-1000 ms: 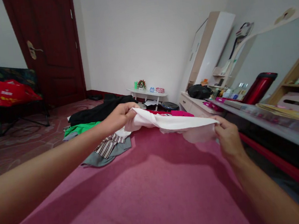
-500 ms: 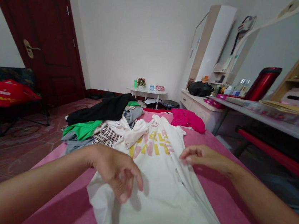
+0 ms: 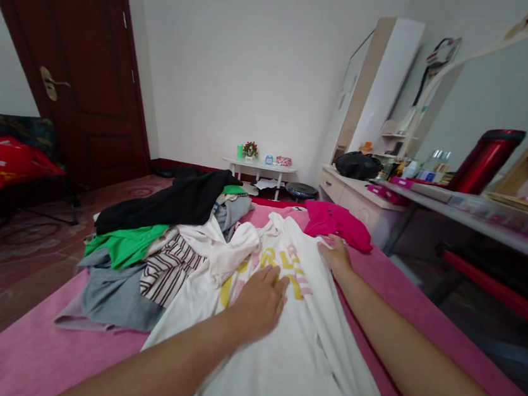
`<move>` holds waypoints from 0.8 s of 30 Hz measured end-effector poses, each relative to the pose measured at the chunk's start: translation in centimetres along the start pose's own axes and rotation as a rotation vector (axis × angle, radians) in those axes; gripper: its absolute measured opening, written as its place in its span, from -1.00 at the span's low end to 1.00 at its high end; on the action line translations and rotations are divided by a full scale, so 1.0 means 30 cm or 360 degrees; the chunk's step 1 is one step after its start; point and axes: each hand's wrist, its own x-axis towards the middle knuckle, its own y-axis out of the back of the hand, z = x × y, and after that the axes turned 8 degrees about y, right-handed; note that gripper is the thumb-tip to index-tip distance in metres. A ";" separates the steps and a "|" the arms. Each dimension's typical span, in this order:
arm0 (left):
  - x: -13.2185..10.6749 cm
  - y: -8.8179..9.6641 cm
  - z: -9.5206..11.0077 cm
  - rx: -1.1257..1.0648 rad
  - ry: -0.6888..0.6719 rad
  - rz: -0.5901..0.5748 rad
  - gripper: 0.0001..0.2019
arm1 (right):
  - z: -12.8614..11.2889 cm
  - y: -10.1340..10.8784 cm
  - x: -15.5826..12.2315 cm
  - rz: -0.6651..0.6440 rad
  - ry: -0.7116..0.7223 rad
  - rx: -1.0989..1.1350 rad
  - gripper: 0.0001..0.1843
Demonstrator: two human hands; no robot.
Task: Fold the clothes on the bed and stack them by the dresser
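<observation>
A white T-shirt (image 3: 282, 361) with yellow and pink lettering lies spread lengthwise in front of me on a pink bed cover (image 3: 37, 383). My left hand (image 3: 261, 300) rests palm down across the lettering, its fingers stretched out flat over the fabric. At the shirt's upper right edge is my right hand (image 3: 338, 258), its fingers bent in at the cloth near the sleeve; the fingertips are partly hidden. The shirt's upper left side meets a heap of clothes, where a white garment (image 3: 232, 249) lies against it.
The heap holds black clothing (image 3: 169, 202), a green garment (image 3: 138, 241), a striped one (image 3: 171, 269) and a grey one (image 3: 118, 297). A bright pink garment (image 3: 336, 221) lies beyond my right hand. Along the right stands a desk (image 3: 466, 213) with a red cylinder (image 3: 489, 163).
My left hand has come down from above the shirt and moved forward onto the lettering. My right hand has moved forward along the shirt's right edge. The view has shifted slightly.
</observation>
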 end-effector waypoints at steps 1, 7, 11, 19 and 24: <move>-0.002 0.001 0.001 0.0002 0.0002 0.0000 -0.57 | -0.008 -0.018 0.001 -0.0049 0.0037 -0.0012 -0.51; 0.000 0.023 0.000 -0.0016 0.0018 -0.0045 -0.56 | -0.037 0.028 0.001 -0.0126 0.0262 0.0029 -0.65; 0.003 0.024 0.003 -0.0071 -0.0050 -0.0026 -0.58 | 0.060 0.233 0.000 0.0428 0.0062 -0.0251 -0.65; 0.017 0.047 0.014 -0.0303 -0.0138 -0.0101 -0.62 | 0.061 0.339 -0.030 0.0433 0.0270 -0.1068 -0.74; 0.023 0.054 0.015 -0.0615 -0.0096 -0.0123 -0.69 | -0.023 0.124 0.049 0.0236 0.0526 -0.0376 -0.61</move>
